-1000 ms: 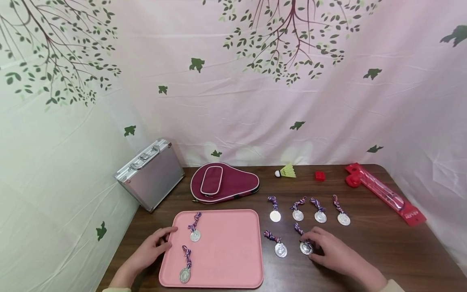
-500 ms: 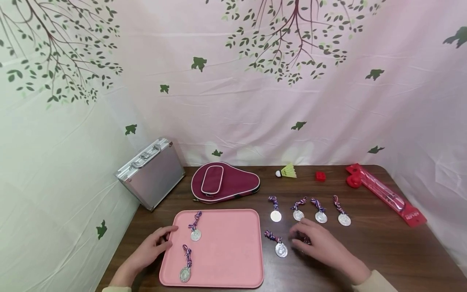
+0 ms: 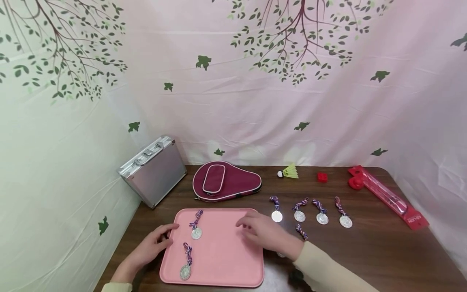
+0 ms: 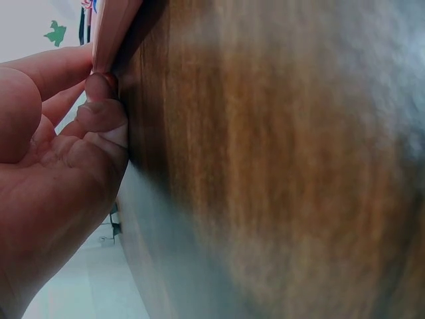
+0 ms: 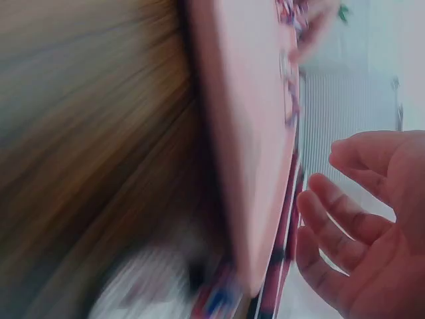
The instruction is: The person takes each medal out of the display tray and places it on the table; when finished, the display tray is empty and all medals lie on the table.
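In the head view my left hand (image 3: pixel 155 245) holds the left rim of a pink tray (image 3: pixel 222 280). The left wrist view shows its fingers pinching that rim near the tabletop. My right hand (image 3: pixel 264 231) hovers over the tray's right side, fingers loosely bent, nothing between them; the right wrist view shows the bare palm. On the tray lie two silver medals, an upper medal (image 3: pixel 196 233) and a lower medal (image 3: pixel 185 272), with knotted striped ribbons. Right of the tray, a ribbon (image 3: pixel 301 232) shows beside my forearm, which hides its medal. Another medal is mostly hidden there.
Several silver medals, among them a medal (image 3: pixel 322 218), lie in a row right of the tray. Behind stand a silver case (image 3: pixel 157 174), a maroon paddle case (image 3: pixel 233 184), a shuttlecock (image 3: pixel 289 172), a red block (image 3: pixel 322 177) and a red package (image 3: pixel 388 196).
My right hand has left the medal it was touching on the table and moved left over the tray without it. The left hand stays at the rim.
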A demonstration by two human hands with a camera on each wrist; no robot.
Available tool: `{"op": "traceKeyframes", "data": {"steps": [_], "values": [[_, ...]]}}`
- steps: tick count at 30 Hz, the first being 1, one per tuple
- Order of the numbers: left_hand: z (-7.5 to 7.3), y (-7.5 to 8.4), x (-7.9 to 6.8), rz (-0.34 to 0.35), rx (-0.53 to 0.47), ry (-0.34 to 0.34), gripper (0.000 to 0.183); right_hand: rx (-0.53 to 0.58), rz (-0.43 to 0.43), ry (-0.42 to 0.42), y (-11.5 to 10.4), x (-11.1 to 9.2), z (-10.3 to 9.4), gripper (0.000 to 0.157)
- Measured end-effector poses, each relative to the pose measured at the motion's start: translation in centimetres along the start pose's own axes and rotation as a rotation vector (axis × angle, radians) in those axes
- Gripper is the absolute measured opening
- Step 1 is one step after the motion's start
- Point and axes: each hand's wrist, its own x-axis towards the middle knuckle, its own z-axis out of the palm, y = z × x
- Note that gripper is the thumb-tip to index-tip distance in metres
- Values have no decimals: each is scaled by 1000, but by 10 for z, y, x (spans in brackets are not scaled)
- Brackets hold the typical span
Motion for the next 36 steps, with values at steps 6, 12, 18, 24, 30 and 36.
{"op": "traceKeyframes", "data": {"steps": [6, 12, 18, 24, 30, 36], "values": [[1, 1, -1, 6, 1, 4, 40, -20, -93, -102, -29, 49, 29, 25], [1, 2, 2, 3, 17, 1, 40, -46, -99, -172, -51, 82, 56, 37], [1, 0, 1, 26, 20, 12, 40, -138, -5, -209, -67, 102, 77, 48], [1, -2, -1, 53, 7, 14, 39, -191, 50, -210, -73, 114, 92, 39], [1, 1, -2, 21, -6, 2, 39, -221, 48, -198, -73, 119, 101, 27], [1, 0, -2, 38, -18, 13, 40, -124, 116, -211, -73, 123, 100, 24]]}}
